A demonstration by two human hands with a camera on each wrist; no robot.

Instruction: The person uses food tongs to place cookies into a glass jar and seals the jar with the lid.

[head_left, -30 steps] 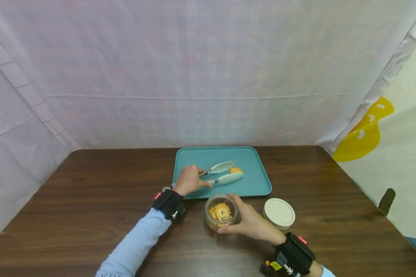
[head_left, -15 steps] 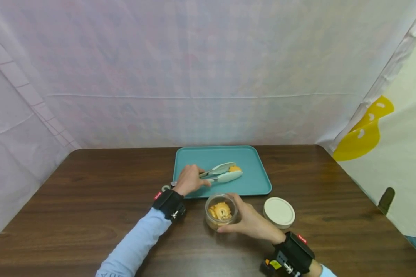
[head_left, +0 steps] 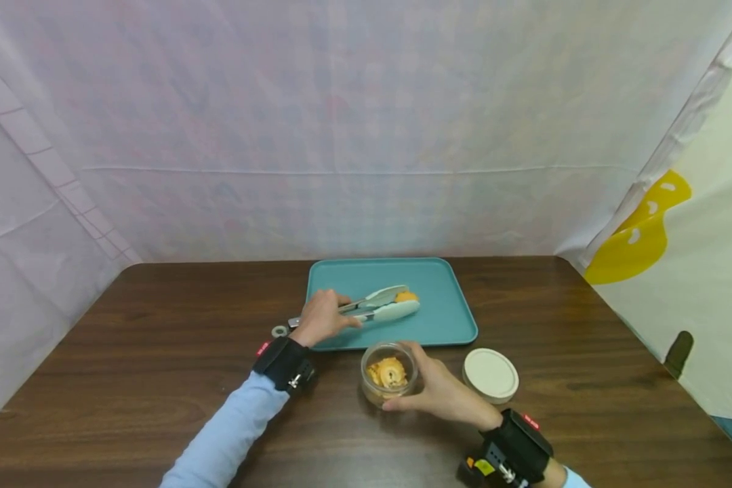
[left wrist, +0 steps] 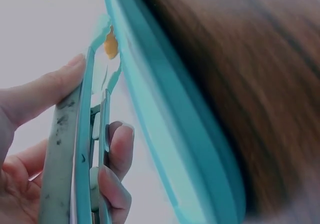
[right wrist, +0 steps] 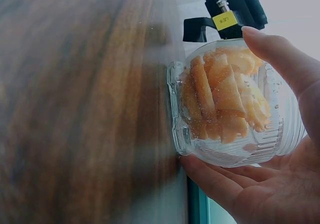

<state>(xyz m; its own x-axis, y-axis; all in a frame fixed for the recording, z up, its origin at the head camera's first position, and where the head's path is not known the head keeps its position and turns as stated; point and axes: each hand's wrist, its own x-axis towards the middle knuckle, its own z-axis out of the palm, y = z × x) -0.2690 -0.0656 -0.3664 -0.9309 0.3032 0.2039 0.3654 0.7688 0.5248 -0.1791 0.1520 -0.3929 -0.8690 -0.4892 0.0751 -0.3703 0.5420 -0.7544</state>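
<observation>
My left hand [head_left: 322,318] grips a pair of tongs [left wrist: 82,149] with pale green tips over the teal tray [head_left: 451,325]. Thumb and fingers squeeze the two arms from opposite sides in the left wrist view. Between the tips is a small golden cookie [left wrist: 111,44]; whether it touches the tray I cannot tell. In the head view the tips lie either side of the cookie [head_left: 406,296]. My right hand [head_left: 442,390] holds a clear jar [head_left: 373,392] upright on the table, thumb and fingers around its side. Several cookies [right wrist: 220,93] are stacked inside it.
A round cream lid [head_left: 491,374] lies on the brown wooden table [head_left: 128,359], just right of the jar. The jar stands close to the tray's front edge. A pale curtain [head_left: 354,135] hangs behind the table.
My left hand has shifted left with the tongs, and the cookie between the tips has moved left too. The tips have come a little closer together. The right hand and jar have stayed put.
</observation>
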